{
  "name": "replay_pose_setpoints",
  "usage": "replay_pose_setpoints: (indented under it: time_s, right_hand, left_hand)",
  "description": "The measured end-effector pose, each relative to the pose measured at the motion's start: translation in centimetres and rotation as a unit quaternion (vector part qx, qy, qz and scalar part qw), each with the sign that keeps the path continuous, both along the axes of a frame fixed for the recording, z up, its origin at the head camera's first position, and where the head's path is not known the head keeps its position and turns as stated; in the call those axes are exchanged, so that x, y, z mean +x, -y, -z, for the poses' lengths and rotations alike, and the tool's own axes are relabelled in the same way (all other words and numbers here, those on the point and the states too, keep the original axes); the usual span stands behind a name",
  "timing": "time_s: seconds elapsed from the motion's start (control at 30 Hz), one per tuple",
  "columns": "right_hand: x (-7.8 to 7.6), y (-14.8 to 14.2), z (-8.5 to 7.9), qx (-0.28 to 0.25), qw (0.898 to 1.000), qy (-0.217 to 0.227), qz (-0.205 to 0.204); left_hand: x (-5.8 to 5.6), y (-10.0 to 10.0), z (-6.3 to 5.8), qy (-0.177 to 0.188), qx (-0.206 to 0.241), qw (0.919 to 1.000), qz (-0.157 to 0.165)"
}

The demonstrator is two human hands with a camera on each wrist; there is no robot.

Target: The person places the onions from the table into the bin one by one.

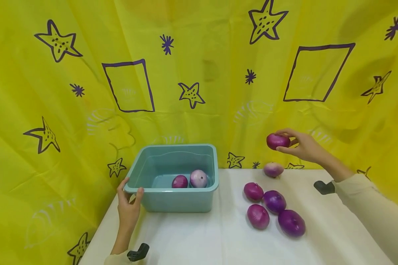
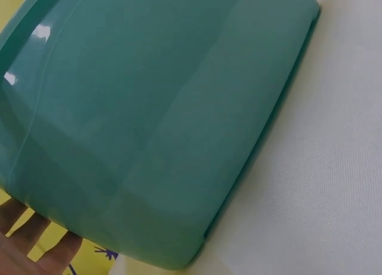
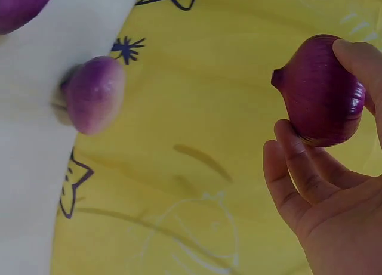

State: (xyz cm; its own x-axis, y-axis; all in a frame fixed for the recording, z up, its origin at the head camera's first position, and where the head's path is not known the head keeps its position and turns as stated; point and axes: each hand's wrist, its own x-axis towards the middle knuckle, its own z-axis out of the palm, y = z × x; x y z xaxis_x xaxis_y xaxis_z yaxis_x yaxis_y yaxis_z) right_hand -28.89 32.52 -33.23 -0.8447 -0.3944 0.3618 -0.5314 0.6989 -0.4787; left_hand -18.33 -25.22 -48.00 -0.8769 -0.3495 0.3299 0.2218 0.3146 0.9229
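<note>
My right hand grips a red onion between thumb and fingers, raised above the far edge of the table. In the right wrist view the onion shows its pointed tip away from the palm. At the near left corner of a teal plastic tub, my left hand holds the rim, thumb at the front and fingers round the left side. Inside the tub lie a dark red onion and a paler purple-white onion. The left wrist view shows the tub's outer wall and the fingers beside it.
Several more onions lie on the white table right of the tub: a pale one at the back edge, a dark purple one nearest me, others between. A yellow patterned curtain hangs behind the table and along its left side.
</note>
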Motion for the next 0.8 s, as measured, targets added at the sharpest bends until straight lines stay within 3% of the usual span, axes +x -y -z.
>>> replay_pose_setpoints:
  time_s: [0.27, 0.53, 0.8]
  right_hand:
    - [-0.2, 1.1, -1.6, 0.001, 1.0, 0.022, 0.02]
    - [-0.6, 1.6, -1.3, -0.007, 0.999, 0.025, 0.024]
    - [-1.1, 3.0, -1.9, 0.012, 1.0, 0.011, -0.007]
  left_hand:
    - [0.0, 0.0, 0.1, -0.001, 0.004, 1.0, 0.003]
    - [0.1, 0.0, -0.1, -0.001, 0.005, 1.0, 0.003]
    - [0.1, -0.1, 0.0, -0.009, 0.013, 0.9999, 0.003]
